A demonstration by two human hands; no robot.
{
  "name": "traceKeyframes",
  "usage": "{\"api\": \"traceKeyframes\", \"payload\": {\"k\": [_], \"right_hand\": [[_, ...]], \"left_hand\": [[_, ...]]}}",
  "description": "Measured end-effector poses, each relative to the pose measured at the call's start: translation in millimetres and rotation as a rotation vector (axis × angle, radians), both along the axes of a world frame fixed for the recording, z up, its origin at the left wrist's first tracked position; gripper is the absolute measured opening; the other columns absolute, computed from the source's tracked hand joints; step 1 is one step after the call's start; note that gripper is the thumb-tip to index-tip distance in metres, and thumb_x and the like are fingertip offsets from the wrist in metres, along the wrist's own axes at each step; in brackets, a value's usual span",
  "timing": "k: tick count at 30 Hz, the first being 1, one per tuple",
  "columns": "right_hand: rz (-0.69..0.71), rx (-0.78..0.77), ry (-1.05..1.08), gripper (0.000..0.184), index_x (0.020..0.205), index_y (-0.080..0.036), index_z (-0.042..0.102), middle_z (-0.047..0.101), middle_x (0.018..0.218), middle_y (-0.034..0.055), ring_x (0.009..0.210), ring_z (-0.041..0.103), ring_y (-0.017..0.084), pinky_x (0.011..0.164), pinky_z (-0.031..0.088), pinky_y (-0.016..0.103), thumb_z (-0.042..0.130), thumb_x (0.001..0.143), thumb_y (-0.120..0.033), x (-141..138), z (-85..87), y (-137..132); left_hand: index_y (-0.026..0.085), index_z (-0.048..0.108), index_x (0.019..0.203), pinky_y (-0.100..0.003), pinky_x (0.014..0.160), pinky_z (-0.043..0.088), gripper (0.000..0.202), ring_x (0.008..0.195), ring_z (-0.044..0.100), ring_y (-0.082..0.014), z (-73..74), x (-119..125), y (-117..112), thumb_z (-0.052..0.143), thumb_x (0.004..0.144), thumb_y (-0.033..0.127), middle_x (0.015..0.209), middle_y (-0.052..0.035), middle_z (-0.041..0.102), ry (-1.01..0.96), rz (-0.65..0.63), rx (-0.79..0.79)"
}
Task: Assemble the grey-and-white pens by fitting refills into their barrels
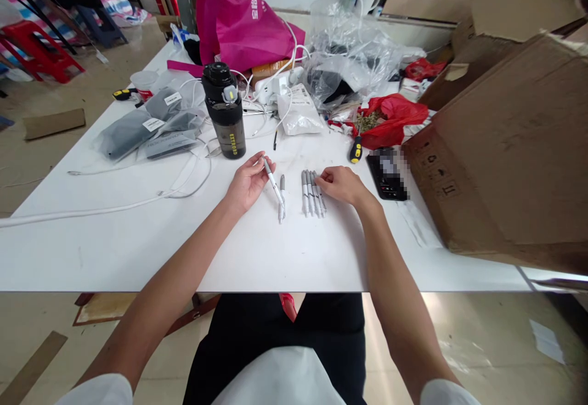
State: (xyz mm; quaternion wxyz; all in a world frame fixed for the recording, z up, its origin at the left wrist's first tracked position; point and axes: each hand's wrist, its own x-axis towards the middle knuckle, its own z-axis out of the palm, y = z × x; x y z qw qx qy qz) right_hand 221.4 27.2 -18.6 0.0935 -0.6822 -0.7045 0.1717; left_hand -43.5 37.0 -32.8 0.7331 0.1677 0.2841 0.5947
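My left hand (250, 183) pinches a white and grey pen (272, 179) near its upper end, and the pen slants down to the right. Its lower end reaches over another pen (282, 200) that lies on the white table (257, 252). To the right, several like pens (309, 193) lie side by side in a row, pointing away from me. My right hand (339, 184) is at the right side of that row, fingers bent and touching the upper part of the last pens. Whether it grips one of them is hidden by the fingers.
A black bottle (225, 114) stands beyond my left hand. Bagged dark items (151, 126) and white cables lie left. Behind are a pink bag (250, 22), clear plastic (353, 49) and a red bag (395, 117). A phone (386, 175), a screwdriver (356, 149) and a carton (505, 154) are right.
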Motion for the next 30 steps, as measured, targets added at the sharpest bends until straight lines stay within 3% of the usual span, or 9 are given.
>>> {"api": "traceKeyframes", "payload": {"k": [10, 16, 19, 22, 25, 27, 30], "right_hand": [[0.051, 0.087, 0.082, 0.021, 0.076, -0.021, 0.066, 0.070, 0.074, 0.0030, 0.071, 0.054, 0.019, 0.067, 0.033, 0.032, 0.062, 0.092, -0.035, -2.1, -1.2, -1.2], [0.091, 0.243, 0.346, 0.044, 0.082, -0.022, 0.059, 0.063, 0.068, 0.0008, 0.065, 0.049, 0.017, 0.067, 0.036, 0.032, 0.050, 0.106, -0.058, -12.9, 0.3, -6.8], [0.164, 0.234, 0.471, 0.050, 0.093, -0.022, 0.064, 0.072, 0.082, 0.0046, 0.073, 0.059, 0.020, 0.072, 0.043, 0.032, 0.046, 0.108, -0.065, -28.7, 1.8, -13.2], [0.297, 0.211, 0.575, 0.049, 0.109, -0.021, 0.069, 0.076, 0.099, 0.0070, 0.088, 0.066, 0.023, 0.082, 0.048, 0.032, 0.058, 0.102, -0.068, -49.0, -0.1, -20.7], [0.407, 0.203, 0.568, 0.041, 0.108, -0.022, 0.069, 0.073, 0.094, 0.0039, 0.084, 0.063, 0.021, 0.081, 0.047, 0.031, 0.062, 0.102, -0.062, -64.5, -4.1, -26.0], [0.405, 0.216, 0.540, 0.036, 0.108, -0.023, 0.067, 0.069, 0.087, 0.0021, 0.077, 0.060, 0.020, 0.078, 0.046, 0.031, 0.054, 0.107, -0.056, -67.1, -5.8, -27.0], [0.279, 0.321, 0.489, 0.035, 0.116, -0.023, 0.062, 0.070, 0.091, 0.0042, 0.080, 0.061, 0.021, 0.081, 0.047, 0.031, 0.043, 0.112, -0.053, -58.6, -6.8, -23.7]], "left_hand": [[0.012, 0.073, 0.097, -0.033, 0.113, 0.056, 0.020, 0.087, 0.072, -0.0109, 3.2, 0.6, -2.9, 0.059, 0.101, -0.002, 0.089, -0.0032, 0.069, -0.010, -0.005, -0.005], [0.012, 0.071, 0.095, -0.037, 0.117, 0.057, 0.018, 0.097, 0.076, -0.0131, 3.6, 2.7, -5.5, 0.063, 0.099, -0.003, 0.093, -0.0048, 0.073, -0.005, -0.012, 0.021], [0.013, 0.071, 0.097, -0.039, 0.119, 0.056, 0.018, 0.100, 0.077, -0.0139, 3.8, 3.7, -6.5, 0.066, 0.097, -0.004, 0.093, -0.0040, 0.074, 0.004, 0.000, 0.037], [0.014, 0.073, 0.105, -0.039, 0.122, 0.054, 0.023, 0.105, 0.077, -0.0143, 5.0, 5.6, -8.5, 0.065, 0.096, -0.005, 0.091, -0.0022, 0.072, -0.008, 0.004, 0.049], [0.015, 0.073, 0.103, -0.038, 0.122, 0.054, 0.024, 0.110, 0.077, -0.0142, 6.4, 7.2, -11.0, 0.063, 0.097, -0.005, 0.093, -0.0018, 0.073, -0.026, -0.008, 0.073], [0.016, 0.074, 0.104, -0.036, 0.121, 0.055, 0.020, 0.112, 0.077, -0.0148, 6.9, 6.8, -12.1, 0.063, 0.101, 0.000, 0.098, -0.0033, 0.075, -0.022, -0.035, 0.094], [0.016, 0.076, 0.110, -0.037, 0.120, 0.055, 0.014, 0.114, 0.076, -0.0181, 6.4, 4.7, -12.1, 0.063, 0.108, 0.020, 0.109, -0.0084, 0.077, -0.012, -0.075, 0.073]]}}
